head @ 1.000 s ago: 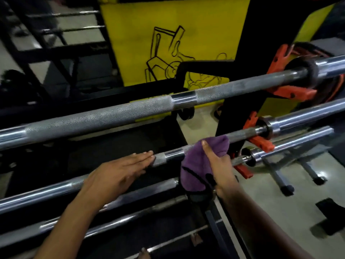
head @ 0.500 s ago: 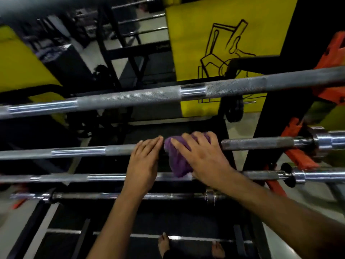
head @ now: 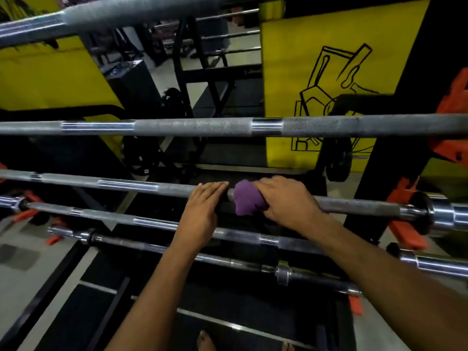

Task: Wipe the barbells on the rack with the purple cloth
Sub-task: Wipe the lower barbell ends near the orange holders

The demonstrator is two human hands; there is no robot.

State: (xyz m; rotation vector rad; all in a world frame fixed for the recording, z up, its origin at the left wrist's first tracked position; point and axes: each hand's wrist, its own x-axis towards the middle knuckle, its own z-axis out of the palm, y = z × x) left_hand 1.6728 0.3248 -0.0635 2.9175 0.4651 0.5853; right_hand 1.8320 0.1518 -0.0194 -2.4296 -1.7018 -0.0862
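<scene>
Left hand (head: 202,211) is lying flat, fingers straight, on the third barbell (head: 354,205) down the rack, near mid-span. Just beside it, right hand (head: 286,201) is gripping the purple cloth (head: 247,197) bunched around the same bar; orange rack hook (head: 402,224) is sitting at the rack's right edge

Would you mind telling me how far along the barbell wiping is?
Nothing shows as finished. In hand: the right hand grips the purple cloth around the middle barbell, while the left hand rests flat on it. The other barbells' state cannot be judged.
</scene>
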